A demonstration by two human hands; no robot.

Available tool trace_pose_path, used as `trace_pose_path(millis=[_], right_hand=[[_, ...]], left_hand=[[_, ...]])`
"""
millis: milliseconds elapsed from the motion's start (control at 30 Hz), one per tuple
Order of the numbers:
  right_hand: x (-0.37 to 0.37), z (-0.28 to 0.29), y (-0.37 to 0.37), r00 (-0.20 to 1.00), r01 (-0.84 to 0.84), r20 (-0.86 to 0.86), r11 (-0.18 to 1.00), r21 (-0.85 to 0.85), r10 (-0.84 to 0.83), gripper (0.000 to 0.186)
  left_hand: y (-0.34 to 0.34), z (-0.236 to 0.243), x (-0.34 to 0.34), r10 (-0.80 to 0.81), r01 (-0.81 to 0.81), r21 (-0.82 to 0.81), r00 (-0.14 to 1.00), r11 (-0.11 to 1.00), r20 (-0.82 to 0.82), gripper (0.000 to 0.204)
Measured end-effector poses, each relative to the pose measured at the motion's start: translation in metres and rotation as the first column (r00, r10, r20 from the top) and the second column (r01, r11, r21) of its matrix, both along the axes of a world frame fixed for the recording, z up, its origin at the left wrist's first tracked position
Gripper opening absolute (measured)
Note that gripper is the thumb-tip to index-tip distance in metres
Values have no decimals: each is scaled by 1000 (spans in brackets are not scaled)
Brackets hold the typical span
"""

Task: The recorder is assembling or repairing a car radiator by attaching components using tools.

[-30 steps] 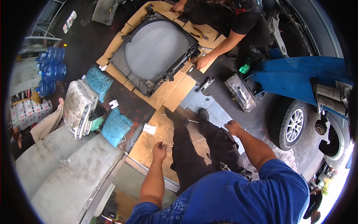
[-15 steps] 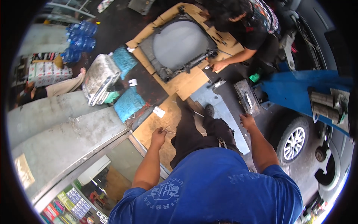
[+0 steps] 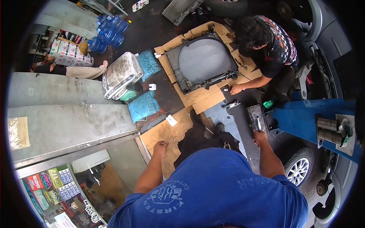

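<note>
My left hand (image 3: 161, 148) is closed, low over the brown cardboard (image 3: 163, 131). A thin pale curved piece (image 3: 176, 139) shows just beside it; whether my fingers hold that cannot be seen. My right hand (image 3: 260, 137) is closed in front of a worn metal lift pad (image 3: 254, 114). A slim shiny metal piece (image 3: 259, 122) shows right above the fist, its kind unclear. Farther ahead, a radiator with a round fan shroud (image 3: 205, 60) lies flat on cardboard. A co-worker (image 3: 262, 45) crouches at its right, one hand (image 3: 236, 89) near the cardboard's edge.
A blue lift arm (image 3: 300, 112) and a wheel (image 3: 298, 167) stand at the right. At left are a glass display case (image 3: 121, 167), blue bags (image 3: 143, 105), a white sack (image 3: 122, 74) and water bottles (image 3: 110, 34). A metal tool (image 3: 232, 105) lies near the radiator.
The view has shifted, so the surroundings sit farther right and lower. My right hand is now closer to the lift pad, with the shiny piece showing above it. My left hand stays low at the left.
</note>
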State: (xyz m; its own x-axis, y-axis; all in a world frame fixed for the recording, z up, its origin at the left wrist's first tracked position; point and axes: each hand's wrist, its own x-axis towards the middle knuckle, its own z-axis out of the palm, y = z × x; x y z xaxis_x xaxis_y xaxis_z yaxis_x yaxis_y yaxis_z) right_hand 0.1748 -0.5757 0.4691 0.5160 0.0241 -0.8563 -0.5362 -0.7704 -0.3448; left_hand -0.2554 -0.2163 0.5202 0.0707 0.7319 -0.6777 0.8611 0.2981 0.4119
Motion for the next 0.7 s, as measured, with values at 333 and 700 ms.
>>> trace_pose_path(millis=[333,700], right_hand=[[24,22,30,995,-54,89,998,32,51,35],[-9,44,28,954,-71,272,977,-203,126,34]], left_hand=[[8,-8,8,70,-69,-44,997,997,25,42],[90,-5,45,42,-10,-159,980,987,196,20]])
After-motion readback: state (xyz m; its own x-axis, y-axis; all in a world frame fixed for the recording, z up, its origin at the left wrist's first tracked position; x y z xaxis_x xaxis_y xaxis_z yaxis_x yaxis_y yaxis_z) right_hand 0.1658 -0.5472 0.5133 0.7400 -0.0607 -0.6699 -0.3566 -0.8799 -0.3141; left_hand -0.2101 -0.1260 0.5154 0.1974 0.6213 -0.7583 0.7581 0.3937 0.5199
